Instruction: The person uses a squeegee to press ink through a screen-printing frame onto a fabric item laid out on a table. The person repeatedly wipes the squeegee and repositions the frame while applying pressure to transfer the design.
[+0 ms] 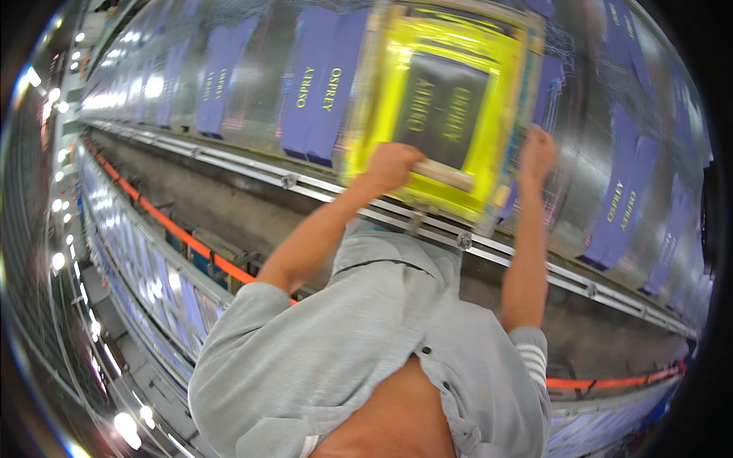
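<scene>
A screen-printing frame (522, 84) with bright yellow-green mesh borders (489, 114) lies over the long table in front of me. Dark purple fabric with lettering shows through its middle window (443, 111). My left hand (393, 166) is closed around the left end of a pale squeegee bar (443, 174), which lies across the near part of the screen. At the frame's right side, my right hand (537, 155) is curled closed against the edge; its fingers are somewhat blurred. Purple fabric pieces (321, 84) with yellow lettering lie flat to the left.
More purple pieces (622, 191) lie along the shiny table (569, 145) to the right. A metal rail (305, 185) with clamps runs along its near edge, between the table and my body. Behind me are an orange rail (191, 243) and another table with purple pieces (145, 267).
</scene>
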Motion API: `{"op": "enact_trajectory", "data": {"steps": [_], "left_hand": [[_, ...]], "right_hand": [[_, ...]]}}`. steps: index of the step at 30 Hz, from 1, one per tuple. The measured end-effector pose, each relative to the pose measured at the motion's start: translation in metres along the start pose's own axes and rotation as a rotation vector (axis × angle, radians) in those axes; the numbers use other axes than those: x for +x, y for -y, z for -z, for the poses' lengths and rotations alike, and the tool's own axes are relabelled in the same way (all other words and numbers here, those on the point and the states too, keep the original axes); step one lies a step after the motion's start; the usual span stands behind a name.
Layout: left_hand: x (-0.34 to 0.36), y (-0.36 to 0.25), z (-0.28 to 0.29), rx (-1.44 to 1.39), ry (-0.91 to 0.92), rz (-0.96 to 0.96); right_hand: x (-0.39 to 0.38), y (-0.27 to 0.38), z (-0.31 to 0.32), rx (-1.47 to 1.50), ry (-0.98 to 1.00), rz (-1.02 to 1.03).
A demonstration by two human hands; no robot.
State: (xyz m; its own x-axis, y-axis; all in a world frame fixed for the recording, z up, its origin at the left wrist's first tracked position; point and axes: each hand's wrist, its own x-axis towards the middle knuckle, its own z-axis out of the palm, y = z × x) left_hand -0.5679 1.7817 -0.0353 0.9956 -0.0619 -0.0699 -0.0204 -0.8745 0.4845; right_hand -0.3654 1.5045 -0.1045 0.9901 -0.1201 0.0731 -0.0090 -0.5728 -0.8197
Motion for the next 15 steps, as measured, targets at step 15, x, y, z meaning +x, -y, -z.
{"op": "enact_trajectory", "data": {"steps": [15], "left_hand": [[-0.145,0.240,0.128,0.051,0.105,0.107]], "right_hand": [[-0.141,0.164,-0.231,0.096,0.016,-0.146]]}}
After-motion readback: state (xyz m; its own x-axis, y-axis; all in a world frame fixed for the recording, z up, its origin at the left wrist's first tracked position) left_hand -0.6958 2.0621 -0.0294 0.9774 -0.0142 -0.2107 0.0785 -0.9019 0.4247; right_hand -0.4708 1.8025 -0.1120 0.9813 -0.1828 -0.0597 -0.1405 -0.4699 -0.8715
